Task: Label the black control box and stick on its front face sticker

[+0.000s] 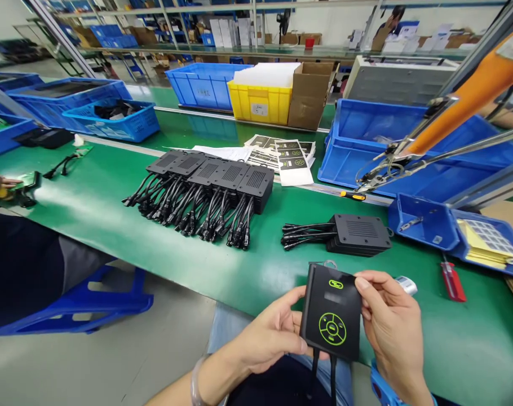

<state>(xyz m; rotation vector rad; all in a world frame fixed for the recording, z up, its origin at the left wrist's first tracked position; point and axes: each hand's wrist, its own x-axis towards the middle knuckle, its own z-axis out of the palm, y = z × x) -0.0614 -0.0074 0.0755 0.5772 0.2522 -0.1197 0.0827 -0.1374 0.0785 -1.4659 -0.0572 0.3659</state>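
A black control box (331, 304) with a green-printed button panel is held over the table's front edge, its two cables hanging down. My left hand (277, 332) grips it by the left side and lower edge. At its upper right corner, my right hand (392, 316) pinches the edge of the box or its front label; which one, I cannot tell. Just behind lies a small stack of black boxes (360, 232) with cables pointing left. Farther left stand several stacks of the same boxes (222, 172), cables toward me.
Printed label sheets (294, 160) lie behind the stacks. On the right are a red screwdriver (453, 281), a small blue tray (423, 223), a blue tray with yellow sheets (489, 242) and an orange arm (463, 101). A co-worker's hand (3, 186) shows at left.
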